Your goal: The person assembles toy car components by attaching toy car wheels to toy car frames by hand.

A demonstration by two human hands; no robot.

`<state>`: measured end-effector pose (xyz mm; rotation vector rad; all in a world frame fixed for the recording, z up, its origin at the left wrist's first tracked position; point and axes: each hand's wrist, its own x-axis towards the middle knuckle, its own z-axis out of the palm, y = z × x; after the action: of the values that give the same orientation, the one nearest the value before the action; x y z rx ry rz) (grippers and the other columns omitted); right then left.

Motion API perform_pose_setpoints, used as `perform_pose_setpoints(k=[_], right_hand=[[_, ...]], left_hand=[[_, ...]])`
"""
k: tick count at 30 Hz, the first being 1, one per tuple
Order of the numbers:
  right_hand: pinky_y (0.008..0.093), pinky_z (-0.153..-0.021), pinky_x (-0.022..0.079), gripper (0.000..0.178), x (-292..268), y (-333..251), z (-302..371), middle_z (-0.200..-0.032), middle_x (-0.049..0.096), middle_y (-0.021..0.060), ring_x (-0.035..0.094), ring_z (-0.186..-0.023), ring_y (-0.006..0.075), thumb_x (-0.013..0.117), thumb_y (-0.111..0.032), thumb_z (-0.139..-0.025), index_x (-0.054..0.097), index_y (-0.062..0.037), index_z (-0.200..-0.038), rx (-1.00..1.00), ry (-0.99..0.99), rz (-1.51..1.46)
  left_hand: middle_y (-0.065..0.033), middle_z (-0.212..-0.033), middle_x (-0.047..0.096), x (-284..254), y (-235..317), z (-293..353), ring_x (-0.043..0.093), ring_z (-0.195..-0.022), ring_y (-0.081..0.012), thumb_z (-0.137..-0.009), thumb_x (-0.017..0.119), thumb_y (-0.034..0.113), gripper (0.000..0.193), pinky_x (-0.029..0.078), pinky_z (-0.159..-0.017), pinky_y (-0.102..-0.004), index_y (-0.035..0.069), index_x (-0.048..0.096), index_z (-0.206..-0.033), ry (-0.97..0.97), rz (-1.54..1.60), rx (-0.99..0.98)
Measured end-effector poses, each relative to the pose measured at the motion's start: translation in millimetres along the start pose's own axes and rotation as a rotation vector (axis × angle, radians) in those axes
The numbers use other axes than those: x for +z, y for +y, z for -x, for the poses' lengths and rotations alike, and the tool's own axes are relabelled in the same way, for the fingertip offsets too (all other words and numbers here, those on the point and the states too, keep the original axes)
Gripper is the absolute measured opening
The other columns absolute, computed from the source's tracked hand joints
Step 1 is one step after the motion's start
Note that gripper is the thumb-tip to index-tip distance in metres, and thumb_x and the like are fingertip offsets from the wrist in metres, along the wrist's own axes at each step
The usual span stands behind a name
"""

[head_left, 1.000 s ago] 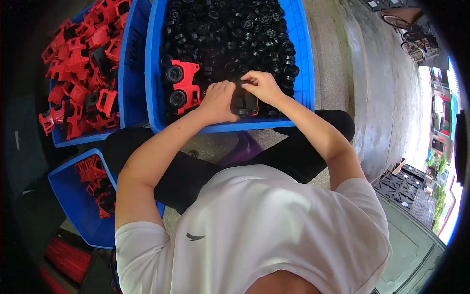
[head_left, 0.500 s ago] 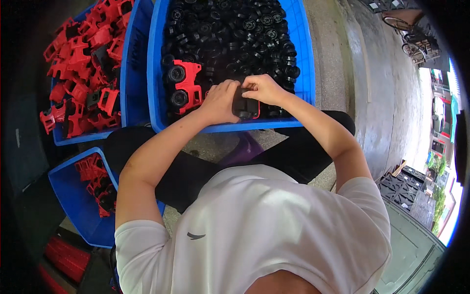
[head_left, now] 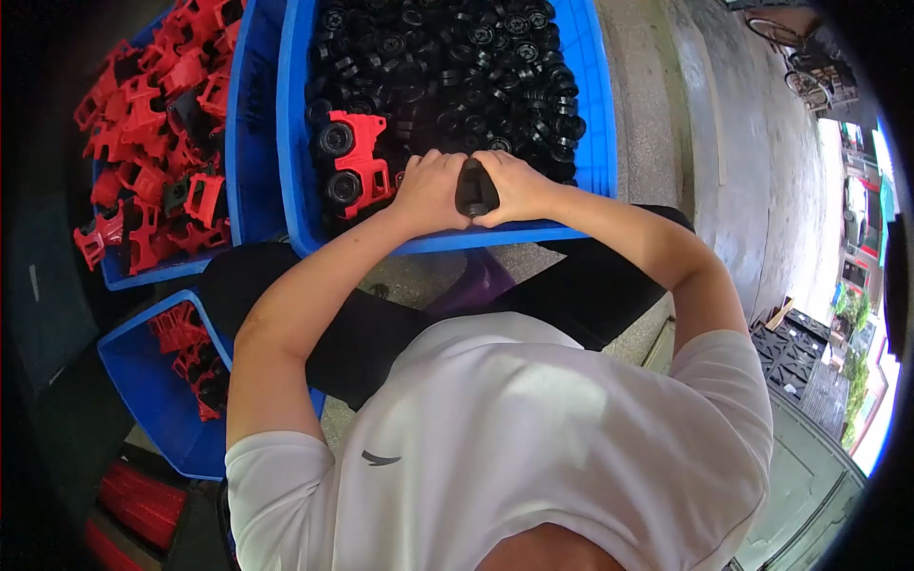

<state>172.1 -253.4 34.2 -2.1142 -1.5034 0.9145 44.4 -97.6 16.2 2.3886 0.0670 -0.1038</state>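
Observation:
My left hand (head_left: 433, 194) and my right hand (head_left: 515, 187) close around a toy truck (head_left: 475, 193) from both sides, near the front rim of a blue crate (head_left: 289, 143). Its dark underside faces up between my thumbs; most of its body and any wheels are hidden by my fingers. Left of my left hand, a red toy truck with two black wheels (head_left: 353, 164) lies on its side. Loose black toy wheels (head_left: 447, 67) fill the crate beyond my hands.
At the left, another blue crate (head_left: 249, 124) holds a heap of red toy truck bodies (head_left: 157, 114). A smaller blue bin (head_left: 157, 400) with red and black parts stands nearer me. Bicycles (head_left: 804, 86) are far right.
My right hand has gone from pinching at the truck's far end to gripping its right side. The truck's underside is now mostly covered by both hands.

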Motion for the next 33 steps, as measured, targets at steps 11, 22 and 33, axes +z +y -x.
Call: perform_pose_setpoints(k=[11, 22, 33], right_hand=[[0.0406, -0.094, 0.045, 0.081, -11, 15, -11, -0.116, 0.058, 0.0219, 0.057, -0.108, 0.0352, 0.083, -0.034, -0.061, 0.046, 0.0021, -0.123, -0.042, 0.008, -0.112], [0.0387, -0.078, 0.053, 0.049, 40, 27, -19, -0.112, 0.059, 0.0108, 0.060, -0.099, 0.0214, 0.065, -0.035, -0.088, 0.052, -0.0023, -0.121, 0.436, 0.164, -1.157], [0.0379, -0.100, 0.040, 0.062, -5, -233, -67, -0.124, 0.051, 0.0131, 0.051, -0.115, 0.0231, 0.070, -0.011, -0.076, 0.042, 0.0023, -0.130, -0.299, 0.421, -0.553]], left_hand=[[-0.0166, -0.125, 0.054, -5, -11, -8, 0.046, -0.121, -0.0353, -0.056, 0.082, 0.040, 0.085, 0.034, -0.101, -0.0465, 0.007, 0.050, -0.128, 0.015, -0.005, 0.016], [-0.0203, -0.104, 0.059, -49, -76, 38, 0.060, -0.094, -0.0401, -0.065, 0.074, 0.017, 0.053, 0.049, -0.081, -0.0500, 0.004, 0.048, -0.109, 0.631, 0.028, -0.505], [-0.0123, -0.105, 0.052, -185, -11, 238, 0.053, -0.101, -0.0258, -0.071, 0.076, 0.018, 0.052, 0.044, -0.089, -0.0386, 0.001, 0.050, -0.112, 1.671, 0.019, -0.405]])
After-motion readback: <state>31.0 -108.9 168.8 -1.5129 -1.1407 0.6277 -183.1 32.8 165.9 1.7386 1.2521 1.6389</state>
